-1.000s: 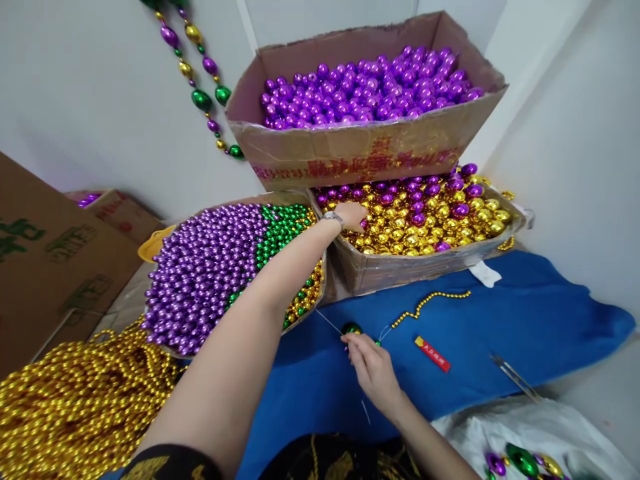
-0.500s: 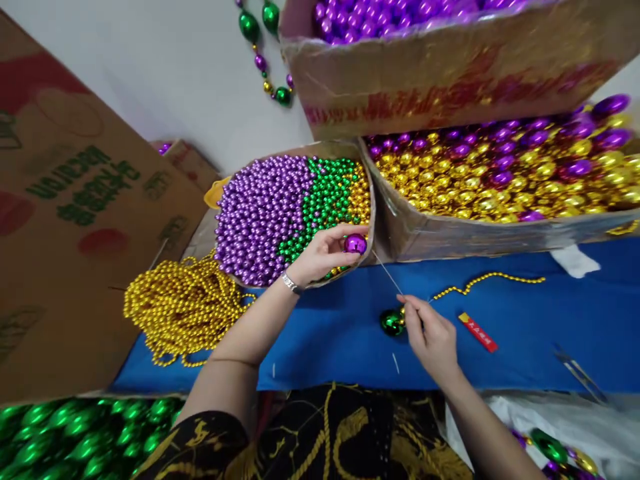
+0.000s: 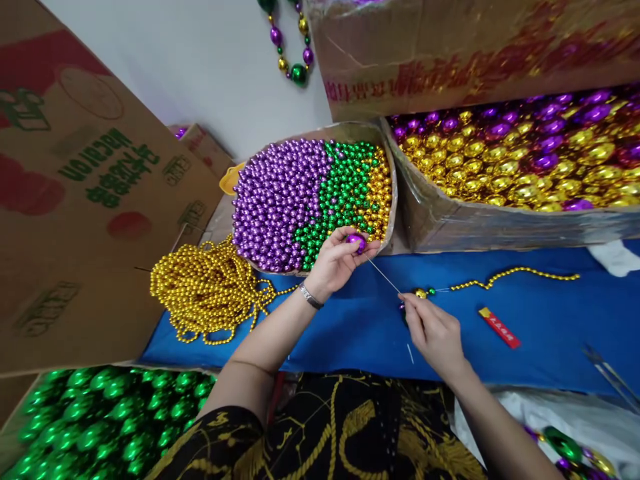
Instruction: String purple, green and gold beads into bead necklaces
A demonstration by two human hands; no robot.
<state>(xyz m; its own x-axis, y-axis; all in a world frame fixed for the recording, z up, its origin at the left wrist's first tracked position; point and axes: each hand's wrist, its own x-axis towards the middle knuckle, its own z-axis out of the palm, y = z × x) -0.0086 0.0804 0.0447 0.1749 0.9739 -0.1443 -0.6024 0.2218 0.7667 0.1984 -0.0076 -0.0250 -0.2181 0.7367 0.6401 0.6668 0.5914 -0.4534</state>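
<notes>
Between the fingers of my left hand [image 3: 340,261] is a large shiny purple bead [image 3: 357,243], held over the front rim of the box of small beads. My right hand [image 3: 434,330] pinches a thin, straight needle-like rod [image 3: 384,274], whose upper end reaches to just below the purple bead. Whether its tip is inside the bead I cannot tell. Beside my right hand lie a gold bead [image 3: 421,293] and a small green bead [image 3: 432,291] on a thread, which leads to a strand of small gold beads [image 3: 515,272]. Darker beads are partly hidden behind my right fingers.
An open box holds small purple, green and gold beads [image 3: 280,200]. Gold bead strands [image 3: 205,293] lie left on the blue cloth [image 3: 345,333]. A red paper strip [image 3: 500,327] and tweezers [image 3: 610,373] lie right. A box of larger gold and purple beads [image 3: 480,163] stands behind.
My left hand has turned, bringing the purple bead to the rod's upper end. The view has shifted, and the gold and small green beads beside my right hand now show more.
</notes>
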